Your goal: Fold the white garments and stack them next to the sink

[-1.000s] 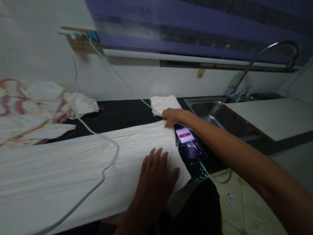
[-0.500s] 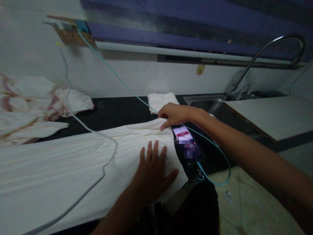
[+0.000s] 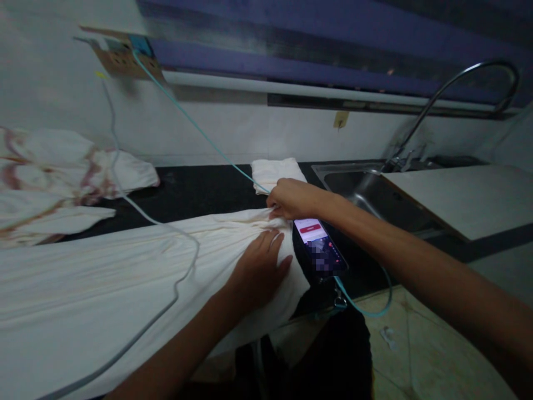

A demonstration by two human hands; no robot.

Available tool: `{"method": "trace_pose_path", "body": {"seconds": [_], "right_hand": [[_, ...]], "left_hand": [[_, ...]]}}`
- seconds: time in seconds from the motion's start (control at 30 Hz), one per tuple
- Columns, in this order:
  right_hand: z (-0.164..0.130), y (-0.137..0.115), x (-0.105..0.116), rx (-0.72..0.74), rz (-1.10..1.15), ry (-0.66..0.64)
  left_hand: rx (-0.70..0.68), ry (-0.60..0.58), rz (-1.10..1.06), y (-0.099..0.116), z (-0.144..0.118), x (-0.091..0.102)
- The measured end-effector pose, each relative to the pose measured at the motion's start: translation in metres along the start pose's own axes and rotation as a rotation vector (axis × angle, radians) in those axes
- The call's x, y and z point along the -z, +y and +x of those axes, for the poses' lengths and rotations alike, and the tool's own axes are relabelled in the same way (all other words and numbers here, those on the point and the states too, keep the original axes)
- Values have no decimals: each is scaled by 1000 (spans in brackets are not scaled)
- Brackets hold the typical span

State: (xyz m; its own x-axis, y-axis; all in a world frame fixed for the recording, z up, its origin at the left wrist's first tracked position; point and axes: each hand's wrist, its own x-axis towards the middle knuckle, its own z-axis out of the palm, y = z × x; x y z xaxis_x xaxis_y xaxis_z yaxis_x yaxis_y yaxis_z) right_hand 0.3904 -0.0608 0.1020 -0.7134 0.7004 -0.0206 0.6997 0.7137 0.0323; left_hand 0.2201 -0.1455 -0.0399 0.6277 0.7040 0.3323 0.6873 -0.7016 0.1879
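On white cloth (image 3: 125,272), both hands.

Both arms are bare from the wrist up as far as the view reaches: no sleeve, cuff or glove shows on either. The left hand (image 3: 256,266) carries no ring, watch or band that can be made out, and its fingers are short-nailed as far as the dim light lets one tell. The right hand (image 3: 291,198) is likewise unadorned, with a plain wrist behind the knuckles.
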Motion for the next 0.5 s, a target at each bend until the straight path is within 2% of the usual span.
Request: {"method": "trace_pose_path", "body": {"seconds": [0.13, 0.27, 0.4, 0.5], "right_hand": [[-5, -11, 5, -65, -68, 47], [-21, -33, 3, -50, -75, 86], [-51, -64, -12, -29, -97, 82], [-76, -88, -27, -97, -125, 77]], "left_hand": [[-15, 4, 20, -13, 12, -4], [-108, -70, 17, -24, 21, 6], [-175, -151, -8, -34, 22, 20], [-242, -159, -50, -43, 20, 23]]}}
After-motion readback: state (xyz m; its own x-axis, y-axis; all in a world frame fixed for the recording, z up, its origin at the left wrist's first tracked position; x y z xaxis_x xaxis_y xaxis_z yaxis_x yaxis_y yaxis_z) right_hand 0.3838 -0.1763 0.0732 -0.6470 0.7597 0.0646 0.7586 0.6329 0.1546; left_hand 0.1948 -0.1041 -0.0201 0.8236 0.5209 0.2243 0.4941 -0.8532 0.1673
